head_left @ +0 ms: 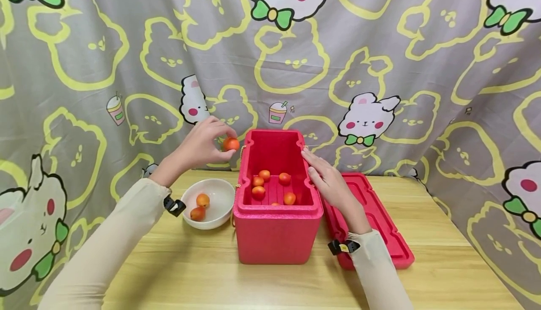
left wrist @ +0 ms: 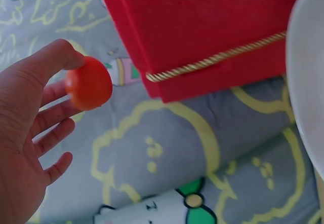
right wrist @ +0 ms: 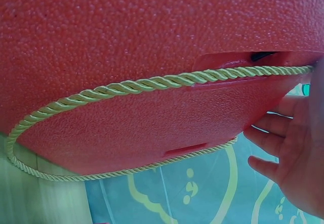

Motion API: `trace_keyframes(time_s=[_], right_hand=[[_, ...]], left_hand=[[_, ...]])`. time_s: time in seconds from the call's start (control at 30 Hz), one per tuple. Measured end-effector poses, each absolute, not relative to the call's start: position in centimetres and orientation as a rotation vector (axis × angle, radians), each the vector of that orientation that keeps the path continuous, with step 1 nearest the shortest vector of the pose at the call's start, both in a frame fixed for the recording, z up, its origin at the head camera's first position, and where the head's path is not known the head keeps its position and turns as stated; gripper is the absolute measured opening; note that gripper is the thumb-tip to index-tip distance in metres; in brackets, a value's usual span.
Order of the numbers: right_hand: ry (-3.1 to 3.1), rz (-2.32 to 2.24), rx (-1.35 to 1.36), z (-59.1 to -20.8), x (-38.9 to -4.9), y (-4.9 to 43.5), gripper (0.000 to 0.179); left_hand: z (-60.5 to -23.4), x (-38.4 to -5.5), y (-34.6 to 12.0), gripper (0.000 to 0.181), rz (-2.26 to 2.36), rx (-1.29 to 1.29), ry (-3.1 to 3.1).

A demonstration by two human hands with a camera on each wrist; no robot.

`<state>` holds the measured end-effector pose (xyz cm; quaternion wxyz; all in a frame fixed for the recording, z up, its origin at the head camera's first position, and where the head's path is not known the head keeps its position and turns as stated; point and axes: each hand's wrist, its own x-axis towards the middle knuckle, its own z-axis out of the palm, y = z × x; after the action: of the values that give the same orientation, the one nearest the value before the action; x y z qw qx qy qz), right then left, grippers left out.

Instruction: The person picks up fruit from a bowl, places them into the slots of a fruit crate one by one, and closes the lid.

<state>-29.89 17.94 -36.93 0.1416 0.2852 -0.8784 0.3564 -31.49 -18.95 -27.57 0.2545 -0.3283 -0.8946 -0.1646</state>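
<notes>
My left hand (head_left: 207,142) pinches a small orange-red round fruit (head_left: 231,144) between thumb and fingertips, up beside the left rim of a red foam box (head_left: 276,237). In the left wrist view the same fruit (left wrist: 89,83) shows smooth and shiny, its exact kind unclear. Several similar fruits (head_left: 258,192) lie on the box's floor. A white bowl (head_left: 224,216) left of the box holds two more fruits (head_left: 203,200). On the box's right rim rests my right hand (head_left: 327,178), fingers extended along the edge; in the right wrist view this hand (right wrist: 288,158) is beside the box wall.
The red lid (head_left: 389,235) lies on the wooden table (head_left: 439,249), right of the box. A twisted gold cord (right wrist: 136,85) loops along the box's side. Behind the table hangs a grey patterned curtain (head_left: 304,61).
</notes>
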Motion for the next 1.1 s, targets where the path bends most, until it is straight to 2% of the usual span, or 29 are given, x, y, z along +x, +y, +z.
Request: trace_keyframes(time_s=[0.47, 0.83, 1.1], right_hand=[[-2.54, 1.028, 0.818, -37.1, -29.8, 17.9, 0.058], [-2.542, 1.026, 0.812, -37.0, -29.8, 17.8, 0.059], [-2.551, 1.015, 0.822, -36.8, -30.1, 17.9, 0.059]], left_hand=[[-25.1, -30.6, -14.1, 0.029, -0.475, -1.023, -2.391], [-26.0, -31.1, -11.1, 0.028, -0.277, -1.191, -2.45], [-26.3, -31.3, -9.8, 0.031, -0.236, -1.223, -2.504]])
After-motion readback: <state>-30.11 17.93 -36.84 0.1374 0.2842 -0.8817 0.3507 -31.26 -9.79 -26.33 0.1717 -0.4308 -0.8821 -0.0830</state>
